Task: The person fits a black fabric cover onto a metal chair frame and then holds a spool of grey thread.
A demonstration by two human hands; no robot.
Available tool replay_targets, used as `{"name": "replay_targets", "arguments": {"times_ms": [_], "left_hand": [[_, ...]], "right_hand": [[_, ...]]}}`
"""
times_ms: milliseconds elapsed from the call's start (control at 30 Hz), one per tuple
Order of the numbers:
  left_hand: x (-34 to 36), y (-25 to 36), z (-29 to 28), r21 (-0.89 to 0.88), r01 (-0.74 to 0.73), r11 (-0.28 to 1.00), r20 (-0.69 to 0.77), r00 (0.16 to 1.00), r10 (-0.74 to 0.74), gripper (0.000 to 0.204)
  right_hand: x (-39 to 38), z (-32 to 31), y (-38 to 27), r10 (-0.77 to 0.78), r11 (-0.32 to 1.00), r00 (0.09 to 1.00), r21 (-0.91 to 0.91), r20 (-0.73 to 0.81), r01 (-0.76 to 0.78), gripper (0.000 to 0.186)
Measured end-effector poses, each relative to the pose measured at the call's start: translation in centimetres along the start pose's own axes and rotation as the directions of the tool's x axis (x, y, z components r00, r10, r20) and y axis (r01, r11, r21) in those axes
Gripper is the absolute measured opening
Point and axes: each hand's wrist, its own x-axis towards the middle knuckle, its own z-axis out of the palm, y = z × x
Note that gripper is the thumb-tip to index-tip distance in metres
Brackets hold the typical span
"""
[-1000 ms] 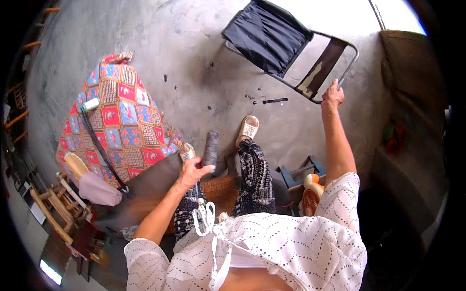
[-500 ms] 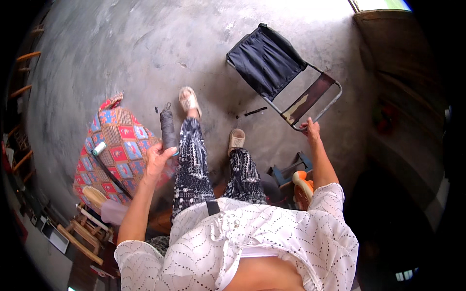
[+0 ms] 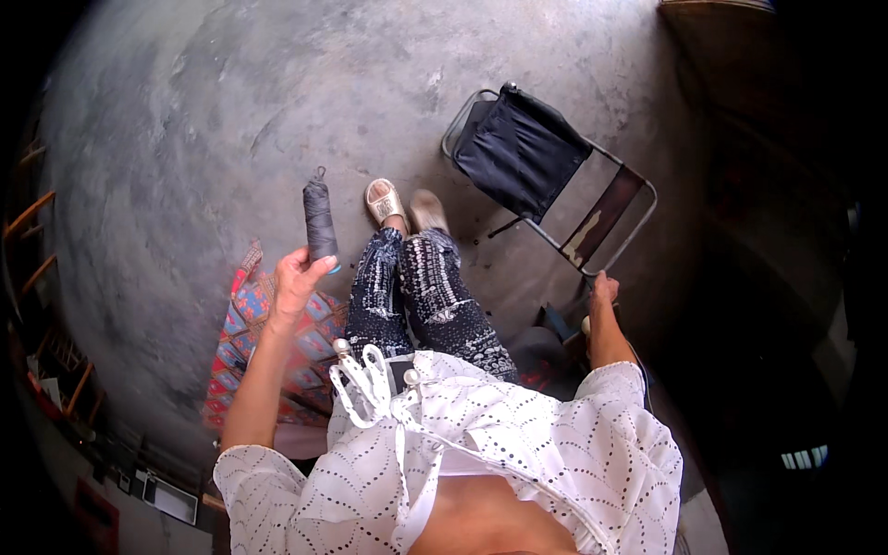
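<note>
One hand (image 3: 298, 277) grips spool (image 3: 320, 220) — other's (image 3: 603, 289) hold unclear

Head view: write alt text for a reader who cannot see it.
A person's left hand holds up a dark grey spool of thread over a concrete floor, while the right hand grips the frame of a black folding chair. A patchwork cloth lies behind.

I stand on a grey, mottled concrete floor (image 3: 203, 120). A folding chair (image 3: 546, 176) with a black fabric seat rests on it just right of my sandalled feet (image 3: 404, 205), and a patchwork mat (image 3: 277, 342) of red and blue squares lies at my left.
</note>
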Motion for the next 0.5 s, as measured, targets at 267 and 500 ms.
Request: {"name": "replay_targets", "arguments": {"times_ms": [267, 500], "left_hand": [[7.2, 6.5, -1.3, -0.204, -0.012, 0.979, -0.077, 0.997, -0.003, 0.026], [14.4, 9.0, 0.0, -0.364, -0.079, 0.928, -0.159, 0.987, 0.021, 0.021]], "right_hand": [[-5.8, 3.7, -14.3, -0.018, 0.986, 0.41, 0.084, 0.912, -0.145, 0.011], [-5.9, 7.7, -28.6, -0.331, 0.816, 0.245, 0.147, 0.911, 0.559, 0.025]]}}
